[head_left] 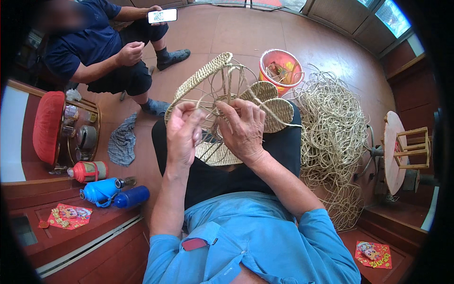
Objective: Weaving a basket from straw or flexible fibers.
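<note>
On my lap rests a wire-frame piece [201, 75] partly woven with pale straw cord. It has a thick braided band along its upper left and rounded woven petals [279, 112] on the right. My left hand [183, 135] is closed in a pinch, with a thin straw strand [200, 101] rising from its fingertips. Beside it, over the middle of the frame, my right hand [245, 130] has its thumb and fingers curled onto cords where the wires meet. Its fingertips are partly hidden, and exactly which cord it grips is unclear.
A large heap of straw cord [331, 128] lies to my right. Beyond my knees stands a red bucket [281, 71] with scraps inside. Another person sits at the upper left holding a phone [162, 16]. At left are flasks [100, 189], a grey cloth [123, 141] and a red-cushioned stool [48, 128].
</note>
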Motion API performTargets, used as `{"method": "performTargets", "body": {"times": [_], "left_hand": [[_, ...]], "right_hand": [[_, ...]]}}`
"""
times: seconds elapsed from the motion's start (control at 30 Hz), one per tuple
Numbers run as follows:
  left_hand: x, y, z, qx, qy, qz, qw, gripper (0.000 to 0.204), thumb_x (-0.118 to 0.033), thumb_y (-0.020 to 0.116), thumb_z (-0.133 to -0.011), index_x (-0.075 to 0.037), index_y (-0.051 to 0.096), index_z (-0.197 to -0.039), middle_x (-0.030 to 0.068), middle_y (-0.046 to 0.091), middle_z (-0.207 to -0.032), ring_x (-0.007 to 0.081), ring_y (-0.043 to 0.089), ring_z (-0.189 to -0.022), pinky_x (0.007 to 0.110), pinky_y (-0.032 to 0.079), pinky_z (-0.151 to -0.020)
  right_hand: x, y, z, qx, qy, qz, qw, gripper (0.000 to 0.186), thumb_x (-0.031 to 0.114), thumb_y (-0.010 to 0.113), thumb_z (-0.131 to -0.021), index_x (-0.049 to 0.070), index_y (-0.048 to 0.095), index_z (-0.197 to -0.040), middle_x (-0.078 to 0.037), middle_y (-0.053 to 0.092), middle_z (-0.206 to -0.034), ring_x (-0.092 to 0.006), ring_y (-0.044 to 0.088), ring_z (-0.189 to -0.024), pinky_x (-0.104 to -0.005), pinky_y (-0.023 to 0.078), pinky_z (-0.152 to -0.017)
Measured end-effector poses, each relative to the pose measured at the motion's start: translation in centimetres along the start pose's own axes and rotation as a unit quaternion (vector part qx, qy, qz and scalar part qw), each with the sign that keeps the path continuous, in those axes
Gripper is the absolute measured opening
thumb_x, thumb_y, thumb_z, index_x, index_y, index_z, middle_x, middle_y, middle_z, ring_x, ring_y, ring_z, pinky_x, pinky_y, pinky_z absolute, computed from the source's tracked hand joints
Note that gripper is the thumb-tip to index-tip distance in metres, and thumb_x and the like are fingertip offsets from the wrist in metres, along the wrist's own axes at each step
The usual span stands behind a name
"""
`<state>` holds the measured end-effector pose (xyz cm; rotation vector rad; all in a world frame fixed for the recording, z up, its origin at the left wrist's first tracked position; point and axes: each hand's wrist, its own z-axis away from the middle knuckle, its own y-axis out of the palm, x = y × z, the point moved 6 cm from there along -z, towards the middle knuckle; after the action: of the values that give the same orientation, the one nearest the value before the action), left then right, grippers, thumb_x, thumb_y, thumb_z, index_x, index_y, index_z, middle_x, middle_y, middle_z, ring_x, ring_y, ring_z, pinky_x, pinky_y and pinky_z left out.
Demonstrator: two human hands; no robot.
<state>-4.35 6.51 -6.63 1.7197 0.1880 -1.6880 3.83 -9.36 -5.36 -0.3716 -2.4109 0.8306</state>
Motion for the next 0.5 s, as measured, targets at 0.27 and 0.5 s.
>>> {"method": "performTargets", "body": {"times": [0.27,0.5], "left_hand": [[-4.5,-16.1,1.2,-0.129,-0.062,0.149,0.978,0.023,-0.029,0.068,-0.114,-0.009,0.073,-0.125,-0.0034,0.056,-0.078,0.0059,0.04,-0.054,0.024,0.034,-0.052],[-11.9,-41.8,5.0,-0.327,-0.095,0.05,0.939,0.016,-0.033,0.073,-0.11,-0.018,0.072,-0.11,-0.0109,0.043,-0.061,0.0063,0.035,-0.047,0.027,0.031,-0.055]], "right_hand": [[-0.1,0.6,-1.0,-0.002,-0.043,0.005,0.999,0.025,0.019,0.078,-0.088,0.024,0.076,-0.113,0.001,0.059,-0.105,-0.0226,0.06,-0.103,-0.044,0.043,-0.091],[-0.3,0.9,-1.0,-0.032,-0.038,-0.002,0.999,0.013,0.023,0.078,-0.089,0.023,0.075,-0.102,0.002,0.06,-0.099,-0.0211,0.06,-0.098,-0.0418,0.044,-0.087]]}}
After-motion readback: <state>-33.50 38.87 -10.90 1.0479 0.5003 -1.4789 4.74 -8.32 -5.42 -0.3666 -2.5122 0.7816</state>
